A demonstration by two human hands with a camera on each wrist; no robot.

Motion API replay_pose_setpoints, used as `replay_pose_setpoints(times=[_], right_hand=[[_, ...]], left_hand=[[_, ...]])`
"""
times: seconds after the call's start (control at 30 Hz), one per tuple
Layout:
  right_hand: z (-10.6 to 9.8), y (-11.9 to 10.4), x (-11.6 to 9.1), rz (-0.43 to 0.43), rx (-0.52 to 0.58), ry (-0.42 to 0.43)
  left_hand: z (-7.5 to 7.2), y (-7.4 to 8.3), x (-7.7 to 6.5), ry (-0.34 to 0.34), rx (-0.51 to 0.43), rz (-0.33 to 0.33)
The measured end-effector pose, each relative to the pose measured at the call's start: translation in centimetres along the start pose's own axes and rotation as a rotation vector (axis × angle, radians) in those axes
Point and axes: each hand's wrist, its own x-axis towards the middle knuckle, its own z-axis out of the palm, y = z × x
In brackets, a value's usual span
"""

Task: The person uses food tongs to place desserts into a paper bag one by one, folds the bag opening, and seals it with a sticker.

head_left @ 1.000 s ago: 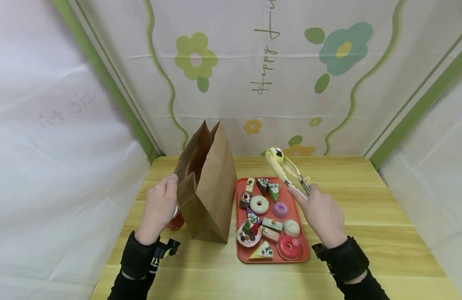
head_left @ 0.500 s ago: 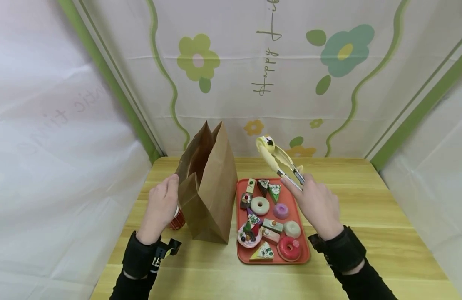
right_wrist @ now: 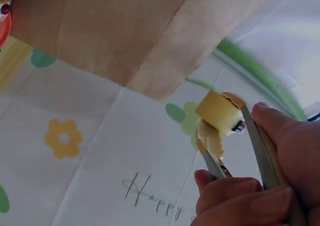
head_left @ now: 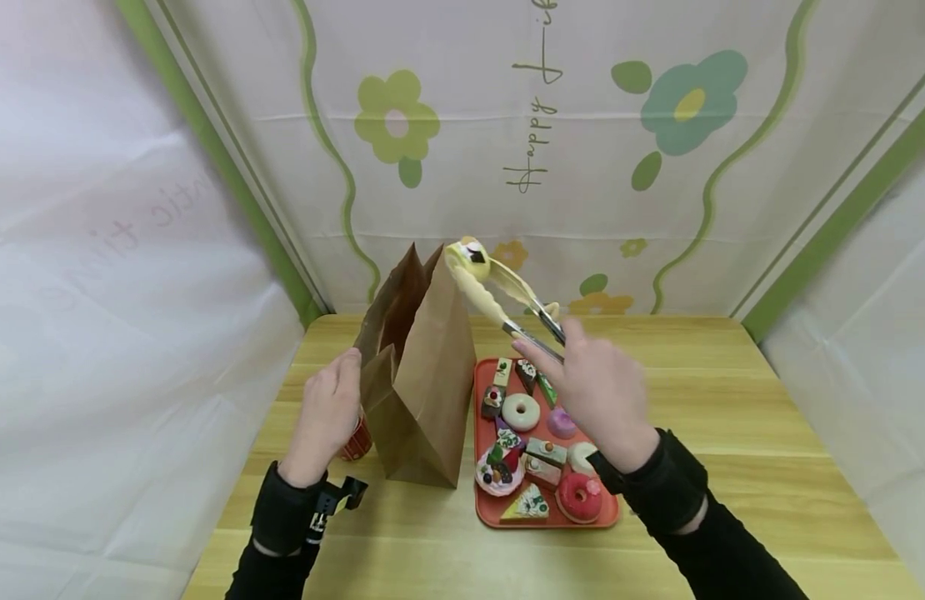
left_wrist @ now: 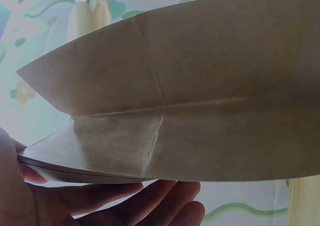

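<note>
My left hand (head_left: 327, 417) pinches the upper left edge of a brown paper bag (head_left: 432, 400), which stands upright with its mouth open. In the left wrist view the bag's edge (left_wrist: 75, 173) lies between the thumb and the fingers. My right hand (head_left: 605, 400) grips a pair of tongs (head_left: 479, 300) with cream-coloured tips and metal arms. Between the tips is a small yellow toy cake (head_left: 468, 257) with a white and dark top. In the head view, tongs and cake appear near the bag's upper right edge. The right wrist view shows the yellow cake (right_wrist: 218, 111) clasped apart from the bag.
A red tray (head_left: 500, 524) right of the bag carries several toy cakes and doughnuts, among them a white doughnut (head_left: 521, 412) and a pink doughnut (head_left: 580, 498). Behind the left hand a red cup (head_left: 357, 442) is partly hidden. A printed cloth (head_left: 462, 150) hangs behind the wooden table.
My right hand has carried the tongs and yellow cake left and upward, from above the tray's far end toward the bag's top. The left hand keeps its hold on the bag's edge.
</note>
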Motion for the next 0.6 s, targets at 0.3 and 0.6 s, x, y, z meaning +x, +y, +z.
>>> replay_pose_setpoints(times=[0.3, 0.6], right_hand=[[0.8, -3.0, 0.6, -0.148, -0.023, 0.059], [1.3, -4.8, 1.8, -0.169, -0.058, 0.046]], left_hand=[[0.0, -0.2, -0.2, -0.012, -0.006, 0.013], [0.0, -0.1, -0.4, -0.023, 0.009, 0.020]])
